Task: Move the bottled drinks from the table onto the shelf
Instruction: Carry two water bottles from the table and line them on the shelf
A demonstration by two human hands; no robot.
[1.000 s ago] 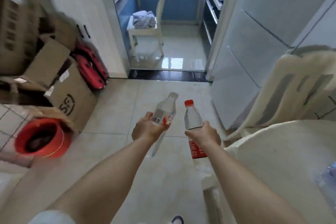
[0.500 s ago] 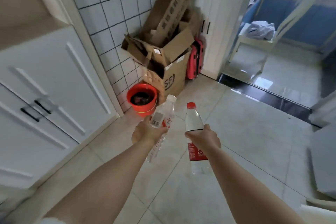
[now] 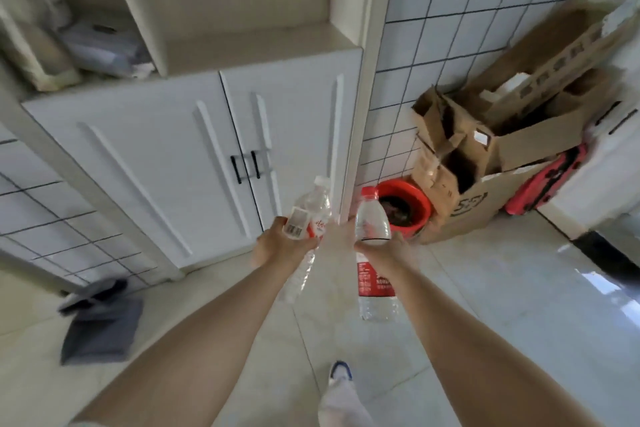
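Observation:
My left hand grips a clear water bottle with a white cap, tilted to the right, its lower half hanging below my fingers. My right hand grips a second clear bottle with a red cap and red label, held upright. Both bottles hang in the air in front of a white cabinet. Above the cabinet doors a beige open shelf runs along the top of the view; the table is out of sight.
White double doors with black handles stand below the shelf. Bags and soft packages fill the left shelf bay. A red bucket, cardboard boxes and a red case sit at the right. A grey cloth lies on the floor.
The view has swung left from the doorway and boxes to face the white cabinet and shelf. Both hands keep the same hold on the bottles in front of me.

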